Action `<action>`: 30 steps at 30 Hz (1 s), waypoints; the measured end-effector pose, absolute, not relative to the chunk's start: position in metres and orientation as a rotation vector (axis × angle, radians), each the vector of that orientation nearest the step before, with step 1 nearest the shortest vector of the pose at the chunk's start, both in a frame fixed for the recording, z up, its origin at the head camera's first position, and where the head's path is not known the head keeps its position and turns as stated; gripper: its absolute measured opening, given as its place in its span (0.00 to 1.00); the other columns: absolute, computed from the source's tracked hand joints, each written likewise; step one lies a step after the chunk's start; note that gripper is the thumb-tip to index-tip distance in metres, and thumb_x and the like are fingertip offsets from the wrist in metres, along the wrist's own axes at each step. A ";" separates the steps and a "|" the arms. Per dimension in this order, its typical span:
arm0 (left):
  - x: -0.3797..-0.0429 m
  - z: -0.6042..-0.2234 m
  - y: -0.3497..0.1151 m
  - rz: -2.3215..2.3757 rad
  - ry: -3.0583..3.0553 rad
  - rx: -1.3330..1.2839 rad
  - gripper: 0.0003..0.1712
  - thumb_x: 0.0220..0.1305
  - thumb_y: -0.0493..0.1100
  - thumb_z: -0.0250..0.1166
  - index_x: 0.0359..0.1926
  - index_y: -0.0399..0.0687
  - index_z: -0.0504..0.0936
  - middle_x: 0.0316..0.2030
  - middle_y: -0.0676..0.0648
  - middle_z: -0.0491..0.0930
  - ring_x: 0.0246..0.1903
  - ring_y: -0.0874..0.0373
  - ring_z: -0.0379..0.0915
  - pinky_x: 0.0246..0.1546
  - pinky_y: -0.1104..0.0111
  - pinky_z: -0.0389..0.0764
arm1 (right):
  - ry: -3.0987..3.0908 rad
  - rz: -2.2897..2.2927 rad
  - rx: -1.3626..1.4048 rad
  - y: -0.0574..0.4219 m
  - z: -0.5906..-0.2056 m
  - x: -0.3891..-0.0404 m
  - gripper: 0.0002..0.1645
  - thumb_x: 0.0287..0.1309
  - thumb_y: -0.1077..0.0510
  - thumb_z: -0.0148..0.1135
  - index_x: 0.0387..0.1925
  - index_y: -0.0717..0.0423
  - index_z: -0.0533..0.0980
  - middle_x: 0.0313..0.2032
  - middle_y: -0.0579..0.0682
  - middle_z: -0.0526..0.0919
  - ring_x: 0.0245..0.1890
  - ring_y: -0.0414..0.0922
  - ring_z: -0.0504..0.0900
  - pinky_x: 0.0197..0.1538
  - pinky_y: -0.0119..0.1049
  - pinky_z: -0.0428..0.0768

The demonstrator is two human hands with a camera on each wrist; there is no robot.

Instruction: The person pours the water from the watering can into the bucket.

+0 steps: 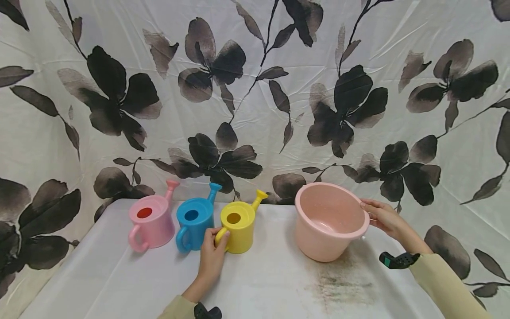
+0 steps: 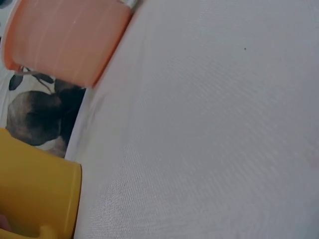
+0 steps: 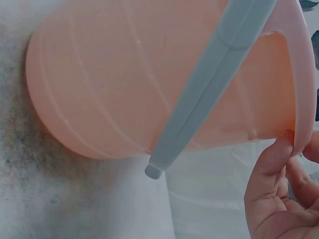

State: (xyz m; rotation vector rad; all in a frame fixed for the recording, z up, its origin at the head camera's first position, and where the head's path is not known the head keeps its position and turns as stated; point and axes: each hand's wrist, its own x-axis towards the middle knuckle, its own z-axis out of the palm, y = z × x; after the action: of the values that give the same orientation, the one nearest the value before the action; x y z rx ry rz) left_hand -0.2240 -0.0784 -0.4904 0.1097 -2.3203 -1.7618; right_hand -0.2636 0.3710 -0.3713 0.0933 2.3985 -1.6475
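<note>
Three toy watering cans stand side by side on the table: a pink watering can (image 1: 158,223), a blue watering can (image 1: 201,226) and a yellow watering can (image 1: 242,230). My left hand (image 1: 212,254) grips the handle of the yellow one, its spout pointing up and to the right. Farther right is a pale pink bucket (image 1: 318,246), its opening facing up. My right hand (image 1: 384,219) pinches the bucket's right rim between thumb and fingers. A grey handle (image 3: 204,94) hangs down the bucket's side in the right wrist view. The left wrist view shows the yellow can and the bucket but hardly any hand.
A white cloth covers the table (image 1: 275,288). Dark smudges (image 1: 344,283) mark it in front of the bucket. Behind the table hangs a white curtain (image 1: 279,119) with a dark flower print.
</note>
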 end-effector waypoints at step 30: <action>-0.239 -0.487 -0.074 -1.717 -2.301 0.150 0.20 0.72 0.53 0.53 0.52 0.41 0.64 0.50 0.42 0.73 0.48 0.54 0.70 0.52 0.66 0.77 | 2.463 -1.570 0.144 0.368 -0.373 -0.263 0.42 0.71 0.44 0.45 0.71 0.70 0.48 0.69 0.69 0.58 0.44 0.30 0.77 0.50 0.29 0.80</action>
State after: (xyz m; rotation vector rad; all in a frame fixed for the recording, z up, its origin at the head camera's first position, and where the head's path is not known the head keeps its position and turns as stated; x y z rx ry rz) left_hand -0.2394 -0.0742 -0.4871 0.1504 -2.3015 -1.7171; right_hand -0.2629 0.3676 -0.3728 0.1441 2.4628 -1.5700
